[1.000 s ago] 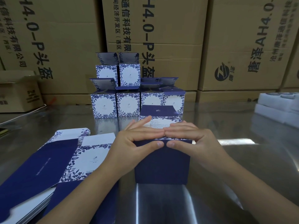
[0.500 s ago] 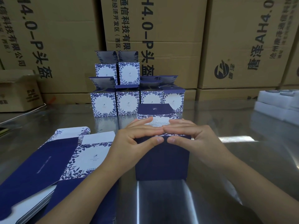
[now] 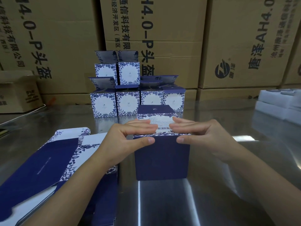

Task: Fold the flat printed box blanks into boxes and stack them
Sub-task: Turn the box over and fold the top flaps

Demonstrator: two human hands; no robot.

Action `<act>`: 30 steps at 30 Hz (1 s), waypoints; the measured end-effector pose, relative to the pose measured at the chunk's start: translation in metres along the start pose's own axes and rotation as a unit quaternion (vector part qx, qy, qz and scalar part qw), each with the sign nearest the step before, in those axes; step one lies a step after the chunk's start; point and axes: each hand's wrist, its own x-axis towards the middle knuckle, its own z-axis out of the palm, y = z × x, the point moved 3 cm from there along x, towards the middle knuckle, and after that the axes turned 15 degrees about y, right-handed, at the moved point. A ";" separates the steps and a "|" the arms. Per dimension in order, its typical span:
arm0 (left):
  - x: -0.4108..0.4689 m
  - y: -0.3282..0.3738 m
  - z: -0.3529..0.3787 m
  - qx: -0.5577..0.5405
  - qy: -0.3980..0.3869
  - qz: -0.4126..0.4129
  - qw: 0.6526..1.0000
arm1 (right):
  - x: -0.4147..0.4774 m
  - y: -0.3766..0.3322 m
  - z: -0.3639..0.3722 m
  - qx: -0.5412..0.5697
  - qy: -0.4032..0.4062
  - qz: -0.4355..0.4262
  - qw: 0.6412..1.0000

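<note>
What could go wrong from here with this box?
The barcode panel that the left hand and right hand press flat may spring up on release. The box has its far flap open, seemingly close to the stack; a forward push could topple the upper tier. It may also slide on the glossy table.

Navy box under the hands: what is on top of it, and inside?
The left hand and right hand rest fingers on the barcode flap topping the box; its inside is covered.
</note>
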 end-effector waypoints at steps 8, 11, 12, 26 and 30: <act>0.001 -0.002 0.001 -0.026 -0.014 -0.028 0.999 | 0.000 0.000 -0.003 0.003 -0.024 0.017 1.000; 0.000 -0.003 0.000 -0.031 -0.016 -0.026 0.999 | 0.000 0.000 -0.004 0.015 -0.024 0.023 0.999; 0.000 -0.003 0.000 -0.028 -0.015 -0.021 0.999 | 0.000 0.000 -0.004 0.015 -0.024 0.022 0.999; -0.011 -0.020 0.014 0.156 0.074 0.036 0.984 | -0.002 0.037 0.009 -0.068 0.098 -0.041 0.992; -0.013 -0.027 0.015 0.132 0.093 -0.001 0.987 | -0.005 0.043 0.013 -0.103 0.083 -0.021 0.991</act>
